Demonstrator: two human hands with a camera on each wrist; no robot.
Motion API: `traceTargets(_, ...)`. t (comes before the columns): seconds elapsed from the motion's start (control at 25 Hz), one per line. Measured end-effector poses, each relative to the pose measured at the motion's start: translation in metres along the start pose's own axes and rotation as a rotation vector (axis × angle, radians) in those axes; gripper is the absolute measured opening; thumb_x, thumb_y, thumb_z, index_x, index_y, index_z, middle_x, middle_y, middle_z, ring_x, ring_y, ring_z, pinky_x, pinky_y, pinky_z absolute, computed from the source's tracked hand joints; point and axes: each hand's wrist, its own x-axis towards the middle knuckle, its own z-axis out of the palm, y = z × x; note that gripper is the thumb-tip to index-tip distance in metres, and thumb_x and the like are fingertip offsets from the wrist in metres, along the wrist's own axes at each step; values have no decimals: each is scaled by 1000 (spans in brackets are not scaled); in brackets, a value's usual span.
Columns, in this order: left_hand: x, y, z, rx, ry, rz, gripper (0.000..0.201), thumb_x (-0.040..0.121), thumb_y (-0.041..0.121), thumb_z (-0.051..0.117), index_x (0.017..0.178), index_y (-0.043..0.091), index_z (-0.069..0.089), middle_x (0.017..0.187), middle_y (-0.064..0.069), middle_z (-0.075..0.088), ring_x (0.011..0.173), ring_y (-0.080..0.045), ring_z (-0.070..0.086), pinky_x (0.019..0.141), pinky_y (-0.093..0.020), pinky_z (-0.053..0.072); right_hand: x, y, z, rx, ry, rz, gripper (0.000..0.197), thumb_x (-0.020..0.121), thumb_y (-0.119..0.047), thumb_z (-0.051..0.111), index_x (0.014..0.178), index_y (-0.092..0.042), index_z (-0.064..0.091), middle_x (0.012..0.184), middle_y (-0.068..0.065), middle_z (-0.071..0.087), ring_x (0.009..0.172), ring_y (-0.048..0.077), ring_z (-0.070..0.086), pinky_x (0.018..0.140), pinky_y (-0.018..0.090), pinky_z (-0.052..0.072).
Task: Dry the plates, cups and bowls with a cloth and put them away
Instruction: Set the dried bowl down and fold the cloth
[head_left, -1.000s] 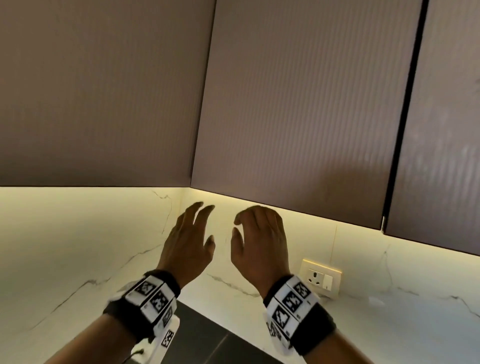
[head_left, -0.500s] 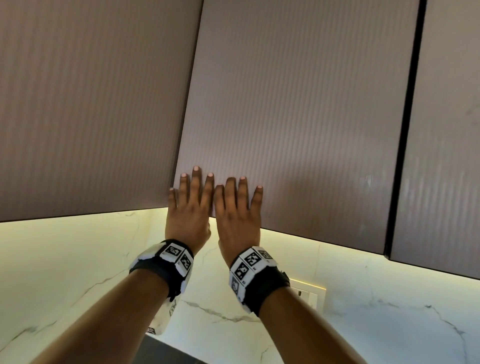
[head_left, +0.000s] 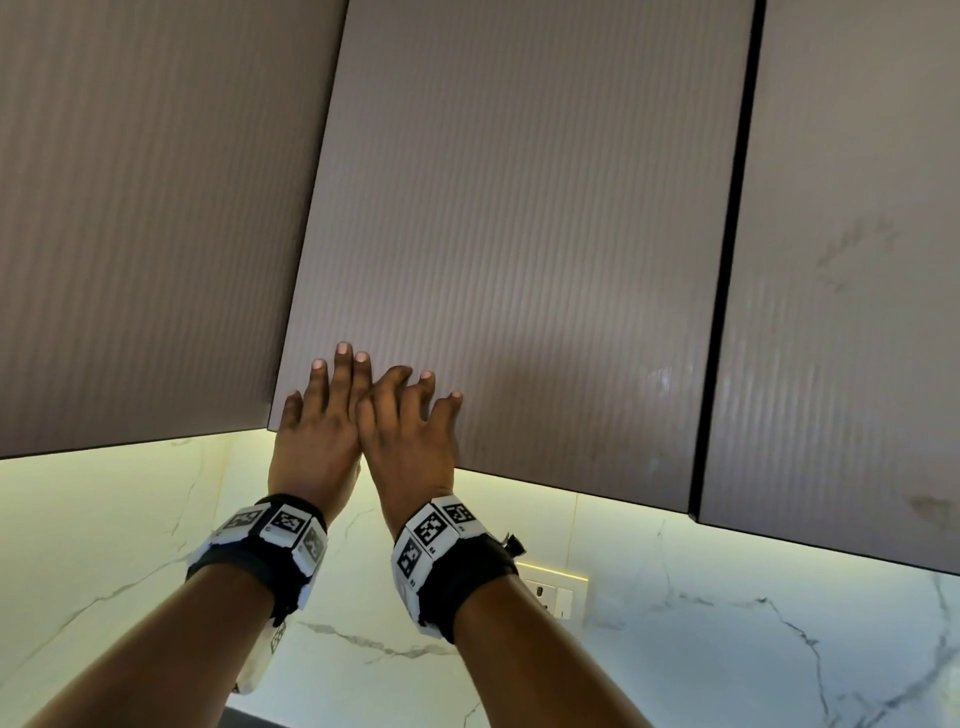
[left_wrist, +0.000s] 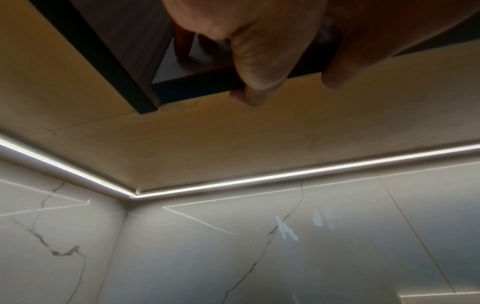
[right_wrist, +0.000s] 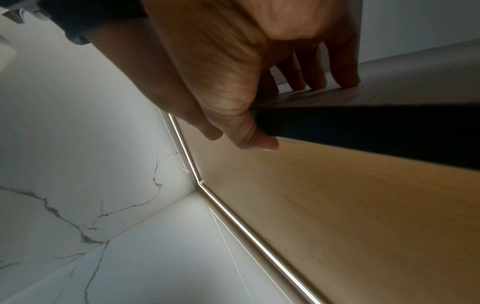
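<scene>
Brown cabinet door (head_left: 519, 234) now gripped; right hand (head_left: 410, 431) fingers curled.

We wear no sleeves; both forearms are bare up to the wrists. Around each wrist sits a wide black strap carrying a ring of white blocks, each block printed with a black-and-white square marker. On the band by our left hand (head_left: 317, 431) three marker faces show, and another white marked piece hangs below the wrist. On the band by our right hand (head_left: 410, 436) three marker faces show with tiny printed labels, and a small black knob juts from the strap's outer edge.
</scene>
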Motion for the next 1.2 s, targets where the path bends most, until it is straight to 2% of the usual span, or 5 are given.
traceTargets(0.32, -15, -7, -49, 122, 79, 16, 95, 64, 7, 84, 146, 0, 37, 150, -24, 38, 124, -46, 50, 92, -60, 37, -15, -5, -23, 67, 135, 68, 63, 68, -34, 80, 125, -16, 58, 127, 14, 59, 112, 37, 60, 84, 52, 53)
traceTargets(0.84, -86, 26, -204, 228, 230, 55, 78, 77, 5, 68, 148, 7, 37, 154, -15, 37, 136, -40, 37, 110, -61, 17, -96, 29, -97, 361, 449, 16, 48, 83, -9, 45, 131, -8, 41, 135, 24, 51, 119, 43, 52, 93, 55, 46)
traceTargets(1.0, -120, 54, -268, 235, 296, 12, 63, 87, 13, 61, 147, 12, 41, 158, -17, 25, 144, -41, 20, 115, -60, 8, -132, 53, -121, 501, 542, 58, 58, 77, -7, 64, 131, -7, 40, 136, 24, 51, 122, 43, 51, 95, 53, 47)
traceTargets(1.12, -148, 99, -311, -208, 394, -104, 76, 86, 19, 72, 150, 11, 32, 159, -20, 12, 151, -22, 5, 111, -58, 29, -171, 79, -145, 640, 494, 90, 66, 74, -10, 72, 131, -7, 40, 137, 23, 51, 121, 40, 53, 92, 46, 51)
traceTargets(1.2, -153, 126, -338, -708, 418, -195, 96, 74, 18, 76, 152, 28, 21, 161, 3, 17, 144, 5, 18, 101, -39, 48, -193, 93, -170, 744, 434, 166, 72, 71, -13, 76, 132, -9, 38, 139, 20, 50, 121, 36, 54, 91, 45, 53)
